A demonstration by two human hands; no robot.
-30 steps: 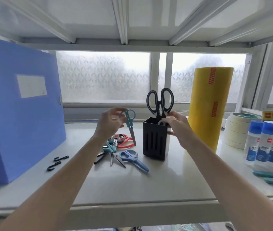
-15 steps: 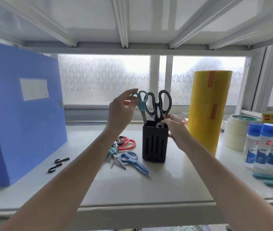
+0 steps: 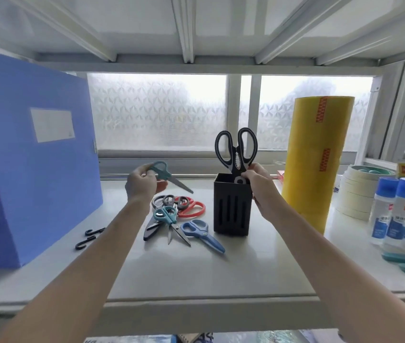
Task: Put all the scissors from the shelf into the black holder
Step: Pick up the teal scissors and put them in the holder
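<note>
While black-handled shears [image 3: 236,151] stand in the slotted black holder [image 3: 231,206], your left hand [image 3: 142,183] pinches teal scissors [image 3: 165,173] left of it. Your right hand [image 3: 258,179] grips the holder's rim. Five more pairs [image 3: 179,214] lie heaped on the smooth white shelf [image 3: 196,268].

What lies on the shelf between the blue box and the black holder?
In the head view, a pile of scissors and two black hooks lie between the blue box and the black holder.
</note>
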